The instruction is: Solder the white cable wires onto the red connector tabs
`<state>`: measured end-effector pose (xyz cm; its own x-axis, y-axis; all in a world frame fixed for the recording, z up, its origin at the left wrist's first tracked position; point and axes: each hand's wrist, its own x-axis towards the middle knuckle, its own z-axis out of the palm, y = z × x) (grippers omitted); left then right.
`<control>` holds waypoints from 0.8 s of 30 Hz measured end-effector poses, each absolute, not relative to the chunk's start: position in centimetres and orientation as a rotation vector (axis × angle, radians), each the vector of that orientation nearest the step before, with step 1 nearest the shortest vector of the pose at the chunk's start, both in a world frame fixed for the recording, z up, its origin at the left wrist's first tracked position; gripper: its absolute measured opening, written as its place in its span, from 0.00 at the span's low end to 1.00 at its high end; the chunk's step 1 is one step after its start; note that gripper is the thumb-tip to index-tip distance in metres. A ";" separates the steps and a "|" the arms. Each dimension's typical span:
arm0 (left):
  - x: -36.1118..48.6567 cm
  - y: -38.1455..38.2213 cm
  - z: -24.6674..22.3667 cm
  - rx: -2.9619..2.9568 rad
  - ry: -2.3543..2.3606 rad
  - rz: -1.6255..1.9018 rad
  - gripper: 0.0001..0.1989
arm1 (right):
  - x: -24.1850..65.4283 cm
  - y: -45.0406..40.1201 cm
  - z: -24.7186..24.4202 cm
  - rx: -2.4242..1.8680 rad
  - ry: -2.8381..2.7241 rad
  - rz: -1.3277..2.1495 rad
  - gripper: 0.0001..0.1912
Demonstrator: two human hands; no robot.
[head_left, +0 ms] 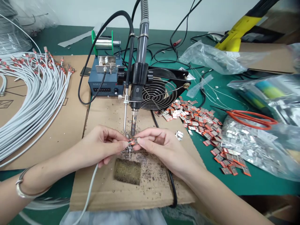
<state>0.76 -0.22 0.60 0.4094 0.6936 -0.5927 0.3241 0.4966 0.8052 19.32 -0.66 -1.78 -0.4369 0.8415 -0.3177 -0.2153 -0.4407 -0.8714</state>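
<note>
Under the tip of a clamped soldering iron [133, 122], my two hands meet. My left hand [104, 145] is closed in a pinch on the end of a light grey cable [90, 187], which hangs down towards the front edge. A small metal USB connector [134, 142] with an orange-red insert is pinched between the thumb and fingers of my right hand [160, 145]. Cable end and connector come together right below the iron and a thin solder feed tube [125, 118]. My fingertips partly hide the joint. Bits of solder lie below.
A worn sponge [127, 172] lies on the cardboard [107, 195]. A blue solder feeder [103, 81] with a spool and a round fan grille [160, 93] stand behind. Loose USB connectors [199, 120] spread at right beside a plastic bag [248, 147]. Bundled cables [44, 97] cover the left.
</note>
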 end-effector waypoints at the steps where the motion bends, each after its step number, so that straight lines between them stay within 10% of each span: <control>1: 0.7 -0.2 0.5 1.084 1.183 0.303 0.07 | 19.3 -0.6 -1.8 -1.025 -1.020 1.936 0.09; 24: 0.7 -0.3 0.1 1.025 1.170 0.353 0.07 | 19.5 -0.6 -2.2 -0.957 -1.017 1.963 0.09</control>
